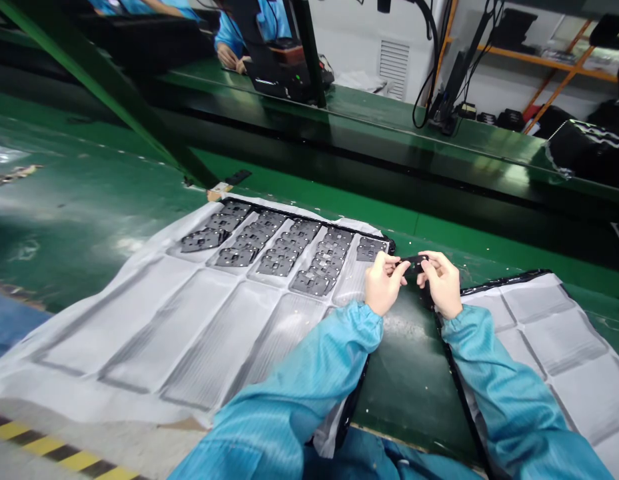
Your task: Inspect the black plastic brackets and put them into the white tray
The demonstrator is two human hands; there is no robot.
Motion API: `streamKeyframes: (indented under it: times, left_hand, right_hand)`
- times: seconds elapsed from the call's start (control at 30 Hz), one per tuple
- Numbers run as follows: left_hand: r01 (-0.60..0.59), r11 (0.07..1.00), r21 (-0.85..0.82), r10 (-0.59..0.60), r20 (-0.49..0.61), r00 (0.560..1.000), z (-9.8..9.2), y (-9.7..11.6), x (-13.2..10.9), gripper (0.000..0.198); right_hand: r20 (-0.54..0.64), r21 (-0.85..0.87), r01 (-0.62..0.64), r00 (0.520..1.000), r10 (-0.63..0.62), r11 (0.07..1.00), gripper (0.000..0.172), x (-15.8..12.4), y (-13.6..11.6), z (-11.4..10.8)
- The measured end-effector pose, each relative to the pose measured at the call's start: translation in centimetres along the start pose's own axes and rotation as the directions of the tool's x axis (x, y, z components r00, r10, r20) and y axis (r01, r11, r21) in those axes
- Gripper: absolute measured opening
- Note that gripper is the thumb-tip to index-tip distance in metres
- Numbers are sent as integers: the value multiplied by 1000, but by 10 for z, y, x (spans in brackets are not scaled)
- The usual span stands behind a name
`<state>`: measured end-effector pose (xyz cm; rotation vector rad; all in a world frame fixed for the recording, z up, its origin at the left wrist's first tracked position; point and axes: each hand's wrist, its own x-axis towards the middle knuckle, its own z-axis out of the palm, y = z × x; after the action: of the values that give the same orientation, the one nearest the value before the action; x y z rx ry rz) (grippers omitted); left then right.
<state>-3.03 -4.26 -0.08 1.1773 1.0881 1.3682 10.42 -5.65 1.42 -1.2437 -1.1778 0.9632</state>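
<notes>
My left hand [382,283] pinches one end of a small flat black part [413,264], and my right hand [442,283] pinches its other end. The part is held above the green bench, in the gap between two trays. Left of my hands lies a tray [189,327] lined with white sheet and divided into long compartments. Flat dark plates [280,248] with holes and notches overlap in rows in its far compartments. A few more dark plates [370,249] lie in the compartment nearest my left hand. Finer details of the held part are too small to tell.
A second white-lined tray [559,327] lies to my right. A slanted green post [114,100] rises at the far left. Behind runs a raised green shelf [359,107] with a black device [284,67]. Across it, a person's hand [230,57] shows.
</notes>
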Motion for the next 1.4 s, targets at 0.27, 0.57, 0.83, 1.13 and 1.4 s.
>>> streamKeyframes:
  times: [0.27,0.57,0.83,1.13,1.4]
  left_hand:
    - [69,994,-83,-61,92,994,-1,6,4,34]
    - [271,942,-197,-219,248,944,4,2,7,39]
    - [309,886,-345,-259,184,948,4,6,8,30]
    - [291,898,-330,-270,108,957,3,1,11,21]
    - [306,880,-364,-280,123,952,3,5,10,25]
  right_hand:
    - [-94,-6,-16,995,15,1000,27,0,2,2]
    - [-271,-1,30,962,-29,1000,25,-3,6,6]
    - [-265,-44,91,959,-100,995,22,-5,5,11]
    - [-183,-9,86,979,-86,996,22,-12,3,17]
    - [-186,-32,113,976,-117,993,23,-12,5,18]
